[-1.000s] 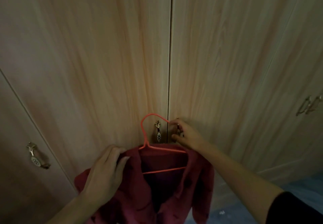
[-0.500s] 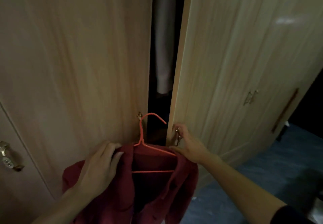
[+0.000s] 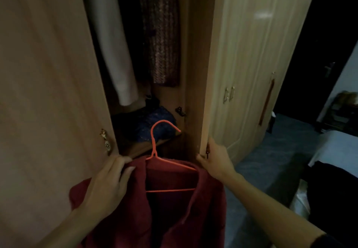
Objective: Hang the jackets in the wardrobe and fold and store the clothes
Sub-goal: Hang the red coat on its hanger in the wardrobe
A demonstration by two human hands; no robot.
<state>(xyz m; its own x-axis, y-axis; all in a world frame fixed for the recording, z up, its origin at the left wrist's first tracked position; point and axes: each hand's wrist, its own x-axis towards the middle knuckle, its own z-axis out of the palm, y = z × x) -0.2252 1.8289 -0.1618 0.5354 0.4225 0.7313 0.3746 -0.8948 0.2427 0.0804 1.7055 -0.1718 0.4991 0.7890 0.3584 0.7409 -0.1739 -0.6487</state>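
A dark red jacket [image 3: 174, 213] hangs on an orange-red wire hanger [image 3: 160, 151] in front of the wardrobe. My left hand [image 3: 108, 185] grips the jacket's left shoulder, fingers curled over the cloth. My right hand [image 3: 215, 160] holds the handle at the edge of the right wardrobe door [image 3: 205, 73], which stands swung open. Inside the wardrobe hang a pale garment [image 3: 114, 50] and a dark patterned one [image 3: 162, 40]. A blue cloth [image 3: 155, 123] lies on the inner shelf [image 3: 139, 147].
The left wardrobe door [image 3: 48, 73] stays closed, its brass handle [image 3: 105, 139] near my left hand. More closed cream wardrobe doors [image 3: 251, 63] stand to the right. A bed [image 3: 333, 151] and grey-blue floor [image 3: 271, 162] lie at the right.
My right hand has pulled the right door from closed to wide open, showing the hanging clothes and shelf inside. The jacket on its hanger stays in my left hand.
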